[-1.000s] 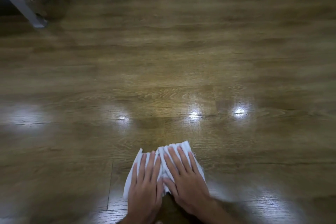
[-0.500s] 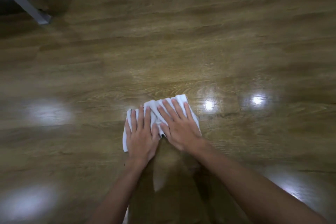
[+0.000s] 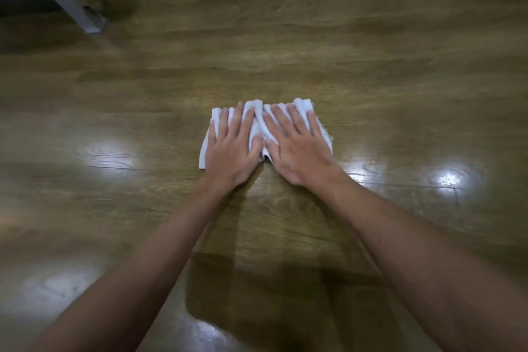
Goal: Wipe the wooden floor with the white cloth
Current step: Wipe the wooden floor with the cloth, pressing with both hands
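pressing flat with straight fingers, both hands (image 3: 268, 148) have pushed the white cloth (image 3: 258, 120) farther forward across the wooden floor (image 3: 371, 66)

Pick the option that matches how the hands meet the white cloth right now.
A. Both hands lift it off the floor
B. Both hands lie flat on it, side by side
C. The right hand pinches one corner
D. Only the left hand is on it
B: the left hand and the right hand press flat with straight fingers on the white cloth, which lies bunched on the wooden floor.
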